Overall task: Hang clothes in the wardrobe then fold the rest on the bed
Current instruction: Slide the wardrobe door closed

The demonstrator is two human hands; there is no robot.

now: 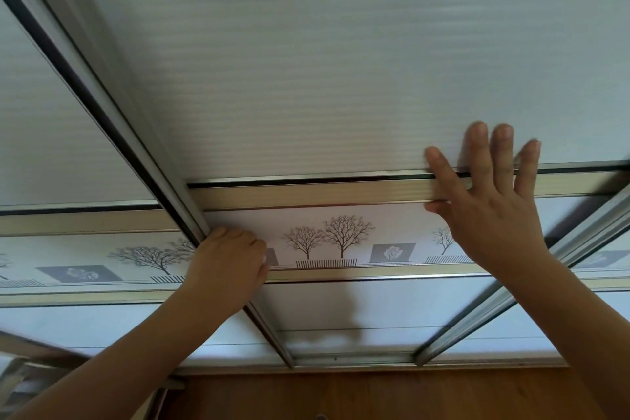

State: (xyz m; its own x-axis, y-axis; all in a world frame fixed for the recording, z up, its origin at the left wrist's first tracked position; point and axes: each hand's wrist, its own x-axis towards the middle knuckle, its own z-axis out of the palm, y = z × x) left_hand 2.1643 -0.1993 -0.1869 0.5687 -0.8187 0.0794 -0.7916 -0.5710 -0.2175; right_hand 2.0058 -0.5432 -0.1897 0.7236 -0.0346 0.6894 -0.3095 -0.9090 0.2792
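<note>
The wardrobe is shut, and its sliding wardrobe door [341, 78] fills nearly the whole frame. No clothes and no bed are in view.

Your left hand [228, 262] sits at lower centre-left, on the door's metal stile [105, 78], which runs as one long line from the upper left of the frame down to the lower centre. Its fingers [245, 239] are curled tight at that edge, beside the printed tree band [341, 235]. The tips are hidden, so it looks as though they hook round the stile.

Your right hand [491, 208] is at centre right. Its fingers [480, 153] are straight and spread wide, lying flat on the panel, with the palm across the horizontal rail [306, 191]. It holds nothing.

The coming move turns on that stile. The door lies directly under both hands, and its free edge is at your left hand, which is the nearer one and the only one with a grip. The door should travel crosswise to the stile, along the rail. Judging by the dark gap between the stile and the neighbouring door [51, 147], the opening would come at the left edge, with the door going toward the right of the frame. The flat right hand can only push by friction and may slip, so let the left hand lead.
</note>
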